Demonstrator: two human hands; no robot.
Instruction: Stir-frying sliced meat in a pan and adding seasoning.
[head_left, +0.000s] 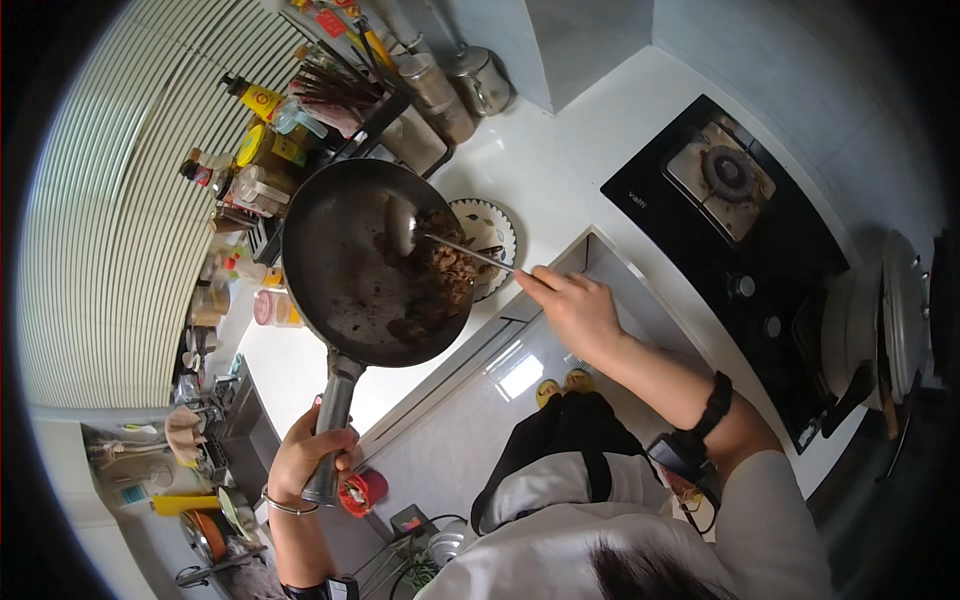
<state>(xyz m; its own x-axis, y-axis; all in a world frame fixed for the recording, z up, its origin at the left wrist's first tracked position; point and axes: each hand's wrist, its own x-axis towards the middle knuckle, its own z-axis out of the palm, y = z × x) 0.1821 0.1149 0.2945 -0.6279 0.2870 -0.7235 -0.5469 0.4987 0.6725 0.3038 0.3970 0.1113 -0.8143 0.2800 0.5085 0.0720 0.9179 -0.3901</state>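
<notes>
My left hand grips the grey handle of a dark frying pan, which is raised over the white counter. Between the fingers of my right hand is the thin handle of a metal ladle. The ladle's bowl rests inside the pan, close to a heap of brown cooked food along the pan's right side. Partly hidden beneath the pan, a white plate with a patterned rim stands on the counter. Some food shows over the plate; whether it lies on it is hard to tell.
Right of the counter corner is a black gas hob, with a lidded pot at its near end. Seasoning bottles, a utensil holder and a metal jug line the back. A red bin stands below on the floor.
</notes>
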